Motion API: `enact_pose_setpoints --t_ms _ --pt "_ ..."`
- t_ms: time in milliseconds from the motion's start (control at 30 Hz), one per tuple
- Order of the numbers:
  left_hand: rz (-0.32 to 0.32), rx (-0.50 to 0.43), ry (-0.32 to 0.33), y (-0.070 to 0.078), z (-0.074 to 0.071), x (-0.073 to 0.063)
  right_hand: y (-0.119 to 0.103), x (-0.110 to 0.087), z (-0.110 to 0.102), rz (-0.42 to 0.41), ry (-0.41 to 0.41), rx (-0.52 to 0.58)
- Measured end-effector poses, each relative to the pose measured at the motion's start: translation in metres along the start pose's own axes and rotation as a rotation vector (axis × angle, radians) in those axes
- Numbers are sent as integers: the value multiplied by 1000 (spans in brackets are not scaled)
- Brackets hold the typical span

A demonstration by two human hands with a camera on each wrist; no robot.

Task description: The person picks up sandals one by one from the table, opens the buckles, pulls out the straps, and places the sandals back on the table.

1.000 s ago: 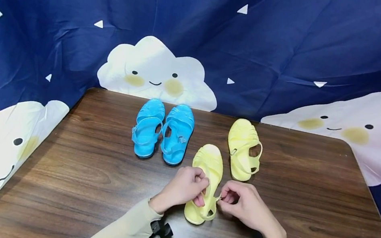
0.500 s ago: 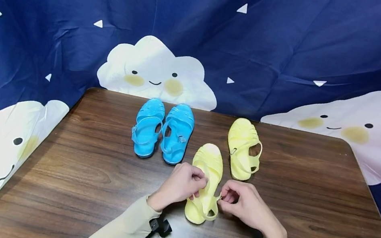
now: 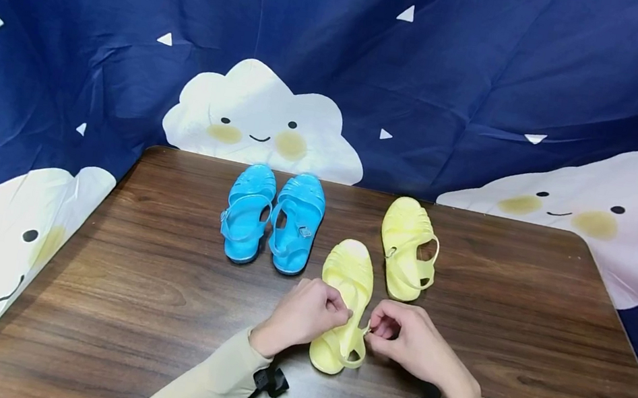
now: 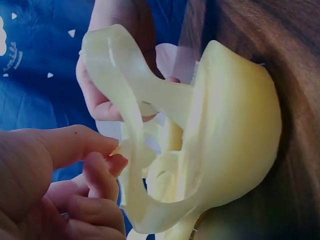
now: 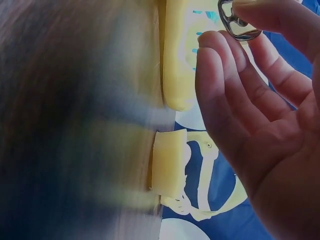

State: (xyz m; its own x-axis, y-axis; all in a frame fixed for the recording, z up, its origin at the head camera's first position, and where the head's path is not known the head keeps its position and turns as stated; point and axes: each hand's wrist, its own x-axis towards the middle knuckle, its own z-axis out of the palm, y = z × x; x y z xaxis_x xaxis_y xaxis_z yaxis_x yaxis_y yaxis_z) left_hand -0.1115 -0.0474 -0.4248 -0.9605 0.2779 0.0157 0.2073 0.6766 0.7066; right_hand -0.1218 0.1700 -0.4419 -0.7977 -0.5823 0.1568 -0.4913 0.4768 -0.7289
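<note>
Counts, head view: blue sandals [image 3: 252, 183], two; yellow sandals [image 3: 352, 258], two; footwear total, four. Hands: one left hand [image 3: 306, 311], one right hand [image 3: 408, 337]. Pale sleeves [image 3: 208, 377]: two. Black wrist straps [image 3: 272, 381]: two, one per arm. Table [image 3: 166, 239]: one. Printed on the blue cloth [image 3: 467, 57]: clouds [image 3: 317, 127], three; white triangles [image 3: 407, 14], eight, two cut off. Right wrist view: metal buckle [image 5: 240, 22], one.

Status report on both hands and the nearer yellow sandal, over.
Left hand pinching strap; right hand holding metal buckle. Nearer yellow jelly sandal sole-down on table. No visible obstruction.
</note>
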Motion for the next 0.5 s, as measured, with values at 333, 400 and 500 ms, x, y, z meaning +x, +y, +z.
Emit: enact_pose_setpoints --t_ms 333,400,500 --pt "4 84 -3 0 7 -2 -1 1 -1 -20 -16 6" --pt "0 101 -5 0 8 -2 -1 1 -1 -17 -18 8" --pt "0 119 -8 0 8 -1 0 1 0 -20 -17 9"
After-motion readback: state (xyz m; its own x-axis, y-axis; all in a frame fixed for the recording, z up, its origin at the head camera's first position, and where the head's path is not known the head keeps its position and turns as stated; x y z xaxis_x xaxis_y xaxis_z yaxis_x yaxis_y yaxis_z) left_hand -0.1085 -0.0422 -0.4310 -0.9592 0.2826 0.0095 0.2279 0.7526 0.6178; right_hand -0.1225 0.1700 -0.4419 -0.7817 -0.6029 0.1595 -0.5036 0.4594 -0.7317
